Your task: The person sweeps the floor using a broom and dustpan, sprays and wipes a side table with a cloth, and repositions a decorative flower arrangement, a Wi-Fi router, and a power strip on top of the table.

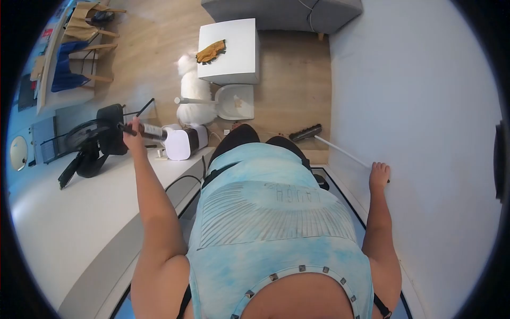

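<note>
My right hand (379,175) is wrapped round the white pole of a broom (342,151), close to the wall at the right. Its dark bristle head (305,133) rests on the wood floor ahead of my feet. My left hand (133,136), fingers closed, is on a dark stick-like object with a grey and black cylinder (153,131) beside it; I cannot tell its kind. A white long-handled dustpan (235,102) with some light debris in it lies on the floor, its handle pointing left across a white furry cat (194,87).
A white cube table (239,40) bears an orange-brown cloth (211,51). A grey sofa (281,13) is behind it. At left, a white counter (69,223) carries a black fan-like device (87,138) and a white rounded appliance (178,143). Chairs (69,66) stand farther back.
</note>
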Tool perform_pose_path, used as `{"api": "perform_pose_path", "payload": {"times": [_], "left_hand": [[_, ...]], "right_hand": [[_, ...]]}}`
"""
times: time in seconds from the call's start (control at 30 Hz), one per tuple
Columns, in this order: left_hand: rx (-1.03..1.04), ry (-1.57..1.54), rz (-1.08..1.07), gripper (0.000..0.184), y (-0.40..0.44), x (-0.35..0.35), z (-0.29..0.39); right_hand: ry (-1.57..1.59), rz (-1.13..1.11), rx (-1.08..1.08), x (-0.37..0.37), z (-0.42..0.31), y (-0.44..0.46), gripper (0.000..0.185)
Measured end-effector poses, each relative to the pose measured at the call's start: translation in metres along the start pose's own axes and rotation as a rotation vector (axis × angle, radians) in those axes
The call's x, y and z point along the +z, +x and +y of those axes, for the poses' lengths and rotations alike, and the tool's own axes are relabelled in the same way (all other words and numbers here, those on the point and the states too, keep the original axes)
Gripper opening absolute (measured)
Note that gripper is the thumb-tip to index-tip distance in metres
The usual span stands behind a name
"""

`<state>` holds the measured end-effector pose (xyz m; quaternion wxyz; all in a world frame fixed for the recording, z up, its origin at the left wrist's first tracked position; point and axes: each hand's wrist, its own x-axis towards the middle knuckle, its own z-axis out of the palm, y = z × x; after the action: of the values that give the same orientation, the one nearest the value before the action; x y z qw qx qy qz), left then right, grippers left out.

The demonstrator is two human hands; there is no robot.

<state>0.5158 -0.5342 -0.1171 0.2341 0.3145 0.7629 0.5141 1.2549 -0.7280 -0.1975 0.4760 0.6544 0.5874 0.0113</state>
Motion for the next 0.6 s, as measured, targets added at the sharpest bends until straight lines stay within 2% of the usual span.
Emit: {"api": "perform_pose_path", "payload": {"times": [0.07,0.17,0.23,0.37,0.43,0.5,0.57,0.6], "left_hand": [[0.064,-0.003,-0.001,0.019,0.010,0.016,0.009],[0.141,0.015,0.018,0.020,0.025,0.037,0.019],[0.171,-0.095,-0.078,0.021,0.016,0.060,0.050],[0.200,0.055,-0.122,0.019,0.030,0.083,0.068],[0.194,0.093,-0.138,0.018,0.037,0.094,0.075],[0.104,-0.001,-0.222,0.019,0.047,0.112,0.081],[0.092,0.009,-0.227,0.017,0.064,0.135,0.081],[0.055,-0.023,-0.263,0.016,0.075,0.149,0.078]], "right_hand": [[0.120,0.088,0.015,0.003,-0.004,-0.001,0.022],[0.130,0.069,0.013,0.006,-0.006,-0.004,0.024],[0.109,0.055,0.014,0.003,-0.005,-0.004,0.025],[0.158,0.048,0.039,0.001,-0.008,-0.003,0.029],[0.185,0.116,0.031,-0.005,-0.013,-0.001,0.028],[0.214,0.187,0.026,-0.027,-0.017,0.019,0.027],[0.436,-0.031,0.017,-0.054,-0.030,0.045,0.033],[0.431,-0.031,0.013,-0.072,-0.038,0.056,0.033]]}}
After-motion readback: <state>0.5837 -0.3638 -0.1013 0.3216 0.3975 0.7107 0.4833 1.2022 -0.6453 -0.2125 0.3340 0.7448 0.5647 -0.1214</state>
